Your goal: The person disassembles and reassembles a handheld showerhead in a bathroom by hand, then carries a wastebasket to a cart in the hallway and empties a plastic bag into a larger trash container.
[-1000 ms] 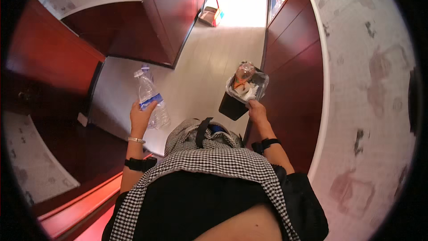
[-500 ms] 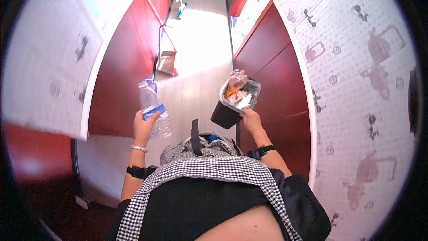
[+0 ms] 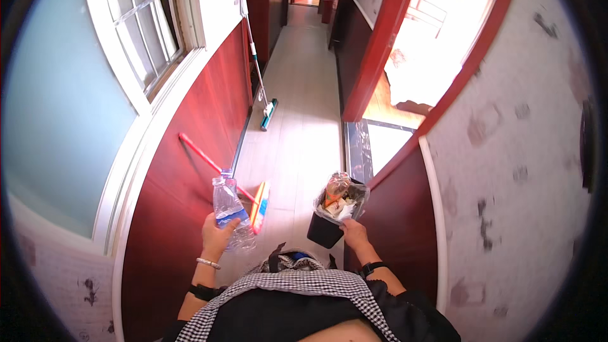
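Right hand is gripping a black bin already containing waste, while left hand is gripping clear bottles outside it.

Bottles, clear: in left hand. Bin, black: in right hand. Broom: beyond left hand. Mop: farther ahead.

Bare left hand and bare right hand both hold curled grips (roughly level); bare forearms extend forward, well apart.
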Action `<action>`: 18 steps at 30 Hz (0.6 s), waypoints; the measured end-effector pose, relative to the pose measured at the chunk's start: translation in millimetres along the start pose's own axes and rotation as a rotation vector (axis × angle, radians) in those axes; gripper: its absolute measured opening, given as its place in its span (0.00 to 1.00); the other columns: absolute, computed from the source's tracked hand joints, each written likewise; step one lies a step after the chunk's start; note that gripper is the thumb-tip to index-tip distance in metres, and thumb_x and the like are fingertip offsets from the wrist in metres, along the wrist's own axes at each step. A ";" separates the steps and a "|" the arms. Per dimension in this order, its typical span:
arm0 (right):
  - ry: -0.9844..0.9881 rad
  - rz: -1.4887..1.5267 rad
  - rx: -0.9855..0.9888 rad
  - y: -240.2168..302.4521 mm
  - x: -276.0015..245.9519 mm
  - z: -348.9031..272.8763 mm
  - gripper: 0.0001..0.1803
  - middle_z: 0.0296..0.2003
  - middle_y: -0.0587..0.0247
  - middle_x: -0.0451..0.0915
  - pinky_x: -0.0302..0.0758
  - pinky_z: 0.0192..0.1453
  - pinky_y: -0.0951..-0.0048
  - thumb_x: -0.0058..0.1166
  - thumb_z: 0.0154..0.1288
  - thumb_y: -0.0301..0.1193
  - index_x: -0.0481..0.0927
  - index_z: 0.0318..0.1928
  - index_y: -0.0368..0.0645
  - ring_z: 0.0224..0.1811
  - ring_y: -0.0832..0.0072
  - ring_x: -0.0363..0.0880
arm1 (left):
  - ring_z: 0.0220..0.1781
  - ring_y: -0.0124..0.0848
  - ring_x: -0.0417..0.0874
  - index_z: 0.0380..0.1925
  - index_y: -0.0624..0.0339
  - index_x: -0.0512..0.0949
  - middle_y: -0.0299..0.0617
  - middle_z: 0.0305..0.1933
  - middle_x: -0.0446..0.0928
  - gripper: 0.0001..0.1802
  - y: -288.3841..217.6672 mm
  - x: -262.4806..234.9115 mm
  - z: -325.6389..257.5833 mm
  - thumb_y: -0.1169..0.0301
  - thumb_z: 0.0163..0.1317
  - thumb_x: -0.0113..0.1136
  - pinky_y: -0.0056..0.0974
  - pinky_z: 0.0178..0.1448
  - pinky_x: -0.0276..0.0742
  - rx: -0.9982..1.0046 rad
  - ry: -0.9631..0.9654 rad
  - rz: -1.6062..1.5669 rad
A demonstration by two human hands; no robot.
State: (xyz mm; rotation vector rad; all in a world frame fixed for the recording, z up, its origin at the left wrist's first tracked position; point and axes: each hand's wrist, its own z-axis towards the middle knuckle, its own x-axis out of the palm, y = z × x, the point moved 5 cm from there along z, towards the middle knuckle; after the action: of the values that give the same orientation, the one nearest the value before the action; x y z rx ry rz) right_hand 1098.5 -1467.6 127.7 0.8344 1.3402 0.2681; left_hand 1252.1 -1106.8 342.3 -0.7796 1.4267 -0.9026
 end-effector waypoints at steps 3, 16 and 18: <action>-0.041 -0.028 -0.076 -9.3 3.2 34.7 0.09 0.36 0.53 0.79 0.75 0.44 0.57 0.57 0.58 0.32 0.77 0.36 0.41 0.41 0.53 0.78 | 0.38 0.28 0.81 0.41 0.67 0.77 0.42 0.38 0.81 0.23 3.5 -1.3 16.3 0.65 0.49 0.74 0.34 0.45 0.77 -0.029 -0.053 0.004; 0.044 -0.234 -0.161 -71.5 -26.8 189.2 0.10 0.34 0.53 0.78 0.76 0.43 0.58 0.52 0.64 0.35 0.75 0.33 0.40 0.40 0.54 0.79 | 0.36 0.27 0.80 0.37 0.67 0.77 0.43 0.37 0.79 0.24 -54.4 112.6 176.8 0.59 0.50 0.74 0.34 0.42 0.77 0.089 0.066 -0.138; 0.046 -0.216 -0.114 -95.4 -21.2 216.9 0.10 0.34 0.54 0.78 0.76 0.43 0.58 0.52 0.64 0.35 0.75 0.34 0.40 0.40 0.55 0.79 | 0.36 0.28 0.81 0.39 0.67 0.76 0.43 0.38 0.80 0.25 -50.3 130.6 215.0 0.59 0.50 0.74 0.33 0.42 0.78 0.185 0.117 -0.046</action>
State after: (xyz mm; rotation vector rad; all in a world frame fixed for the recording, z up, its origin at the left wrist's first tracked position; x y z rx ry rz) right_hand 1267.3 -1628.2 79.7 0.5857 1.4316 0.1935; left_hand 1456.1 -1261.7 328.6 -0.6309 1.4080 -1.1138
